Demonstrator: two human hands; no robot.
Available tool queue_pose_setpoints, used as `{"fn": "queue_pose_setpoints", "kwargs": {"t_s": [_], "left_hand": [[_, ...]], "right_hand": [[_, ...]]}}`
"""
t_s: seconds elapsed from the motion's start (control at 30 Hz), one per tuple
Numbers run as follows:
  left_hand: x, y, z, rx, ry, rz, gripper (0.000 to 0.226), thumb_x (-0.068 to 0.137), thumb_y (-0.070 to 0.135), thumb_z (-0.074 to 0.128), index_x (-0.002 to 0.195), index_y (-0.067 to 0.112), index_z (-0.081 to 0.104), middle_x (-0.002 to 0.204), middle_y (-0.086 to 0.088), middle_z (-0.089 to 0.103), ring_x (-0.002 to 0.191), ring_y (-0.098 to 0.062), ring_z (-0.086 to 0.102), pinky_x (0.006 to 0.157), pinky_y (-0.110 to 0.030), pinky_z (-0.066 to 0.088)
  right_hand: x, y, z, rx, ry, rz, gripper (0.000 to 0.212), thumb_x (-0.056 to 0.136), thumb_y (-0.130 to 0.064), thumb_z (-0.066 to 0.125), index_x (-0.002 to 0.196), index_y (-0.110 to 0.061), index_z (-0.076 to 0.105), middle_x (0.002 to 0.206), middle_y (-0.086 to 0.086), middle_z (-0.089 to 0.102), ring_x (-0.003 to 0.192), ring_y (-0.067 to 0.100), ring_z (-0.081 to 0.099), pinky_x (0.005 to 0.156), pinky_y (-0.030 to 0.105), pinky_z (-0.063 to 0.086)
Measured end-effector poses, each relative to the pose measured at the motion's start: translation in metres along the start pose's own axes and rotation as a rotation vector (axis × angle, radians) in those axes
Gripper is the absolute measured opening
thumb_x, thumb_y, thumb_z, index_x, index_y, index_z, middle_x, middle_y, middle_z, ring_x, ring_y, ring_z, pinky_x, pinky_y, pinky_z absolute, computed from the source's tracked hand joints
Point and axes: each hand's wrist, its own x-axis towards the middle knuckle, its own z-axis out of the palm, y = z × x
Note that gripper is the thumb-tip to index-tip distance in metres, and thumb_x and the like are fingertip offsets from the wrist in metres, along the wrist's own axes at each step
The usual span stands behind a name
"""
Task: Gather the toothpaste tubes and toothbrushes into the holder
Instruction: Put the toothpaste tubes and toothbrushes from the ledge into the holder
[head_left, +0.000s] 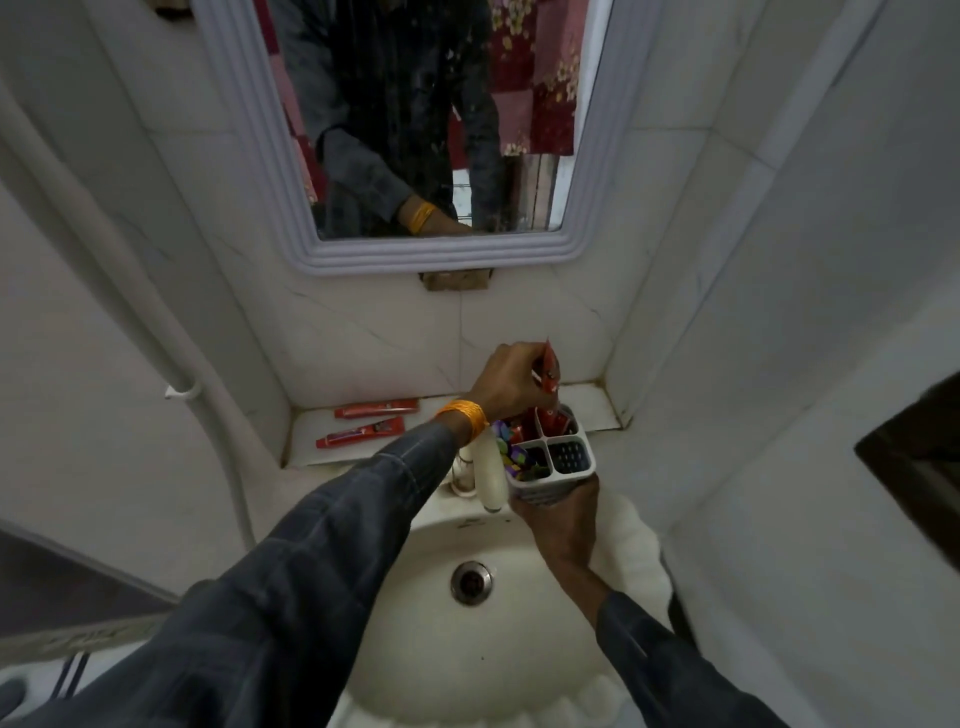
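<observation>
A white four-compartment holder (584, 470) is gripped from below by my right hand (558, 525), above the sink's back edge. My left hand (511, 382) is shut on a red toothpaste tube (549, 370), held upright with its lower end in the holder's far compartment. Colourful toothbrush handles (511, 449) fill the left compartments. The near right compartment shows its perforated bottom. Two more red toothpaste tubes lie on the tiled ledge to the left, one farther back (376, 409) and one nearer (361, 434).
The white sink (431, 639) with its metal drain (471, 582) lies below my hands. A white tap (488, 480) stands left of the holder. A framed mirror (431, 119) hangs above. Tiled walls close in on both sides, with a white pipe (156, 332) at left.
</observation>
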Motion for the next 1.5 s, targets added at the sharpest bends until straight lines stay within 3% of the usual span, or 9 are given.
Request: {"fn": "queue_pose_setpoints", "kwargs": {"t_s": [0.63,0.8,0.93,1.0,1.07,1.13,1.23,1.33,1.5], "left_hand": [[-0.001,-0.020,-0.003,0.221,-0.017,0.048,0.017,0.072,0.014,0.081,0.086,0.014,0.071,0.087,-0.001,0.075,0.078,-0.018,0.069,0.073,-0.032,0.058],[-0.019,-0.064,-0.035,0.173,0.155,-0.182,0.013,0.083,0.028,0.071,0.084,0.015,0.071,0.088,-0.005,0.075,0.081,-0.023,0.068,0.075,-0.034,0.056],[-0.062,-0.166,-0.053,0.377,-0.034,-0.527,0.031,0.083,0.034,0.065,0.112,0.023,0.069,0.118,-0.006,0.070,0.106,-0.029,0.065,0.093,-0.037,0.053],[-0.083,-0.228,-0.046,0.338,-0.071,-0.604,0.051,0.080,0.056,0.062,0.129,0.042,0.058,0.132,0.013,0.061,0.117,-0.017,0.060,0.103,-0.032,0.049],[-0.097,-0.256,-0.037,0.310,-0.014,-0.669,0.051,0.086,0.052,0.058,0.134,0.034,0.056,0.140,0.005,0.057,0.126,-0.022,0.057,0.108,-0.034,0.045],[-0.106,-0.240,-0.038,0.349,0.062,-0.677,0.046,0.092,0.042,0.055,0.133,0.021,0.059,0.137,-0.006,0.059,0.125,-0.032,0.056,0.106,-0.039,0.045],[-0.104,-0.228,-0.036,0.353,0.088,-0.602,0.061,0.085,0.063,0.056,0.132,0.025,0.058,0.133,-0.001,0.062,0.119,-0.029,0.060,0.100,-0.038,0.049],[-0.096,-0.206,-0.047,0.412,0.056,-0.593,0.041,0.089,0.043,0.058,0.123,0.019,0.064,0.126,-0.011,0.066,0.112,-0.034,0.062,0.092,-0.037,0.052],[-0.066,-0.138,-0.081,0.176,0.233,-0.471,0.039,0.073,0.040,0.079,0.100,0.013,0.072,0.098,-0.012,0.075,0.091,-0.029,0.069,0.083,-0.036,0.056]], "right_hand": [[-0.007,0.000,0.005,0.016,-0.053,0.009,0.119,0.052,-0.039,0.107,0.152,-0.019,0.046,0.144,0.002,0.065,0.135,0.024,0.064,0.100,0.033,0.058],[-0.002,0.004,0.001,0.010,-0.015,-0.054,0.114,0.052,-0.035,0.107,0.150,-0.020,0.051,0.144,0.003,0.067,0.132,0.024,0.065,0.106,0.045,0.057],[-0.007,0.007,0.008,0.016,-0.022,-0.054,0.112,0.056,-0.022,0.109,0.150,-0.017,0.048,0.146,0.007,0.066,0.134,0.028,0.064,0.108,0.047,0.055],[-0.007,0.009,0.009,0.025,-0.038,-0.034,0.115,0.055,-0.029,0.109,0.151,-0.018,0.047,0.146,0.007,0.066,0.134,0.030,0.065,0.109,0.051,0.056],[-0.007,0.008,0.009,0.036,-0.086,-0.004,0.115,0.054,-0.048,0.103,0.150,-0.019,0.048,0.141,0.006,0.067,0.129,0.028,0.068,0.110,0.053,0.057],[-0.007,0.007,0.009,0.077,-0.070,-0.019,0.119,0.050,-0.054,0.100,0.152,-0.023,0.047,0.145,0.002,0.065,0.134,0.027,0.066,0.110,0.053,0.057],[-0.008,0.008,0.011,0.086,-0.041,-0.052,0.121,0.049,-0.052,0.101,0.154,-0.030,0.044,0.152,-0.003,0.061,0.142,0.025,0.061,0.111,0.055,0.057],[-0.010,0.006,0.013,0.089,-0.050,-0.057,0.118,0.051,-0.054,0.100,0.153,-0.033,0.045,0.152,-0.004,0.062,0.142,0.024,0.061,0.112,0.055,0.056],[-0.011,0.000,0.009,0.073,-0.101,0.000,0.132,0.043,-0.082,0.093,0.150,-0.019,0.049,0.139,0.004,0.067,0.127,0.025,0.068,0.110,0.053,0.057]]}}
